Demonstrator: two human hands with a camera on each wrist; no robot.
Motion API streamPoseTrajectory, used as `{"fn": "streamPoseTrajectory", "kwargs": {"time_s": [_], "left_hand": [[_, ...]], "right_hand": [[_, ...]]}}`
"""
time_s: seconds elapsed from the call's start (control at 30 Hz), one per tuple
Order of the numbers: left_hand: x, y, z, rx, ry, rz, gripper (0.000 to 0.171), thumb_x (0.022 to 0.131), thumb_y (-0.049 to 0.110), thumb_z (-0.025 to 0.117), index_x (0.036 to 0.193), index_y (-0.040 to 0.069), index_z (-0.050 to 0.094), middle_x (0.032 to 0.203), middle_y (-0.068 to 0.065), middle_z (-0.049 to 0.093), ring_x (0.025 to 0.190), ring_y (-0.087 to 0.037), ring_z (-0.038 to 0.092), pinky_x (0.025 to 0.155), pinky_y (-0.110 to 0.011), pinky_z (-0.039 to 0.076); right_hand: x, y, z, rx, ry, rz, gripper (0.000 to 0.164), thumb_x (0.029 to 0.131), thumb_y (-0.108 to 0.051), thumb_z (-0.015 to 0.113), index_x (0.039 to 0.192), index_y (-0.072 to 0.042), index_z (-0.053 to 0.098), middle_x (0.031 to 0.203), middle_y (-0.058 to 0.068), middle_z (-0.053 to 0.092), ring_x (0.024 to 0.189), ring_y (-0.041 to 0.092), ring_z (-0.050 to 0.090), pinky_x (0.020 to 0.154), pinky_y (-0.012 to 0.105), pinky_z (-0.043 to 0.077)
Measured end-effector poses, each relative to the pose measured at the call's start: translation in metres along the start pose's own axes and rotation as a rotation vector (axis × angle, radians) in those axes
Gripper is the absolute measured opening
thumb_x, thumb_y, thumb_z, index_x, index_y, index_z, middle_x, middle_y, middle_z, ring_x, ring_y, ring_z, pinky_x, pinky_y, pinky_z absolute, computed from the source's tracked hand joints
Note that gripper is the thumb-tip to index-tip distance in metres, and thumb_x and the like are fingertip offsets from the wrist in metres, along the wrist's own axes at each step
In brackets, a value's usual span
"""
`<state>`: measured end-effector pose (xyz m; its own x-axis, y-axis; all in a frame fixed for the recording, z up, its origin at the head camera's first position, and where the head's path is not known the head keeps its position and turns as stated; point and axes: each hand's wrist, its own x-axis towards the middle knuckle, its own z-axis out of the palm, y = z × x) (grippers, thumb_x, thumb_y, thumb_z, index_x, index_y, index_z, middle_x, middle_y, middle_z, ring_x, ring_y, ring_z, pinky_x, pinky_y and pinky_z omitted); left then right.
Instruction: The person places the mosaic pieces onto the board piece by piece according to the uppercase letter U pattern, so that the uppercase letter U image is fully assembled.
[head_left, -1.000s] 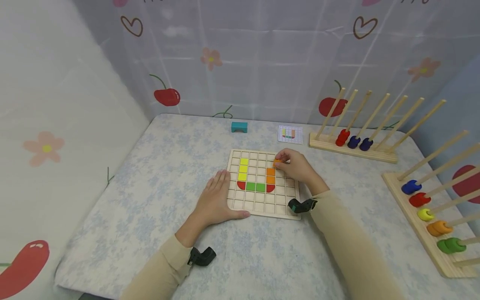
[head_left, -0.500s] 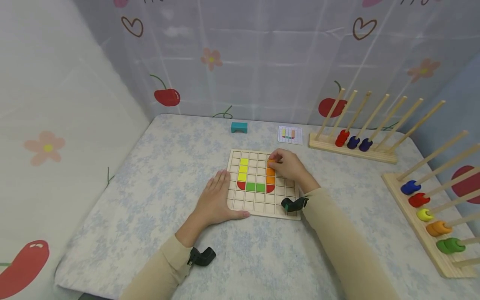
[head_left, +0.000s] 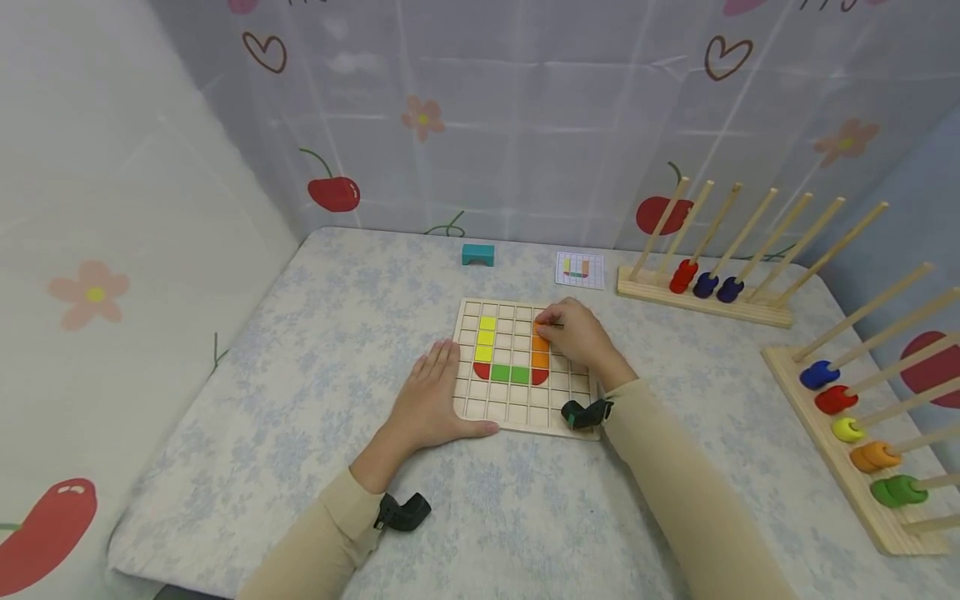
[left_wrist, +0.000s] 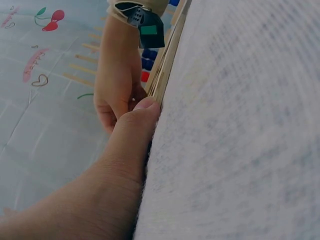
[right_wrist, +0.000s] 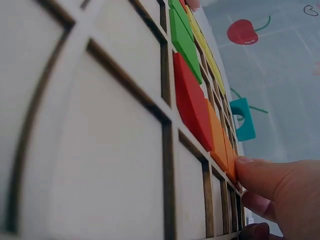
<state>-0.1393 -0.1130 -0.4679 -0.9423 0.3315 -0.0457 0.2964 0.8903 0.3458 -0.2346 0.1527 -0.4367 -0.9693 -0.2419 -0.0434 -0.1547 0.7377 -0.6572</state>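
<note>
A wooden grid board point(head_left: 517, 417) lies on the table, with coloured tiles set in its cells. Three yellow tiles point(head_left: 485, 338) form a column at left, and two green tiles point(head_left: 510, 373) lie between rounded red tiles point(head_left: 540, 377). On the right, orange tiles point(head_left: 540, 359) rise in a column. My right hand point(head_left: 583, 335) pinches the topmost orange tile point(head_left: 539, 328) at its cell; in the right wrist view the thumb point(right_wrist: 260, 172) presses against it. My left hand point(head_left: 422, 406) rests with straight fingers along the board's left edge, its thumb at the front edge.
Behind the board are a teal arch block point(head_left: 477, 255) and a pattern card point(head_left: 580, 271) showing a similar coloured shape. One wooden peg rack point(head_left: 705, 304) with red and blue beads stands at back right, another peg rack point(head_left: 855, 467) with several coloured beads at far right.
My right hand has moved left with the orange tile, bringing it from beside the column to the cell at its top. The left hand has stayed at the board's edge.
</note>
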Motion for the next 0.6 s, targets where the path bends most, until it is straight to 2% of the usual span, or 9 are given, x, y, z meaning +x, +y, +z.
{"fn": "streamPoseTrajectory", "kwargs": {"time_s": [0.2, 0.47, 0.6], "left_hand": [[-0.001, 0.001, 0.000, -0.007, -0.009, -0.006, 0.142, 0.063, 0.095, 0.053, 0.160, 0.005, 0.001, 0.169, -0.010, 0.002, 0.157, -0.024, 0.000, 0.127, -0.046, 0.009], [-0.002, 0.002, -0.001, -0.006, -0.008, -0.005, 0.142, 0.063, 0.095, 0.053, 0.160, 0.005, 0.002, 0.169, -0.010, 0.002, 0.157, -0.024, 0.001, 0.127, -0.046, 0.010], [-0.003, 0.001, -0.002, -0.010, 0.001, -0.003, 0.141, 0.063, 0.094, 0.054, 0.160, 0.005, 0.002, 0.169, -0.010, 0.003, 0.157, -0.025, 0.001, 0.127, -0.047, 0.010]], "right_hand": [[-0.004, 0.000, -0.002, -0.023, -0.024, 0.007, 0.024, 0.100, -0.025, 0.060, 0.116, -0.012, 0.072, 0.117, 0.009, 0.056, 0.105, 0.028, 0.057, 0.096, 0.047, 0.048], [-0.023, -0.001, -0.010, 0.022, -0.001, -0.023, 0.040, 0.101, -0.028, 0.058, 0.138, -0.012, 0.059, 0.129, 0.010, 0.058, 0.122, 0.031, 0.054, 0.104, 0.054, 0.044], [-0.034, 0.000, -0.013, 0.019, 0.019, -0.045, 0.044, 0.101, -0.029, 0.056, 0.142, -0.012, 0.053, 0.137, 0.010, 0.054, 0.108, 0.032, 0.058, 0.097, 0.052, 0.047]]}}
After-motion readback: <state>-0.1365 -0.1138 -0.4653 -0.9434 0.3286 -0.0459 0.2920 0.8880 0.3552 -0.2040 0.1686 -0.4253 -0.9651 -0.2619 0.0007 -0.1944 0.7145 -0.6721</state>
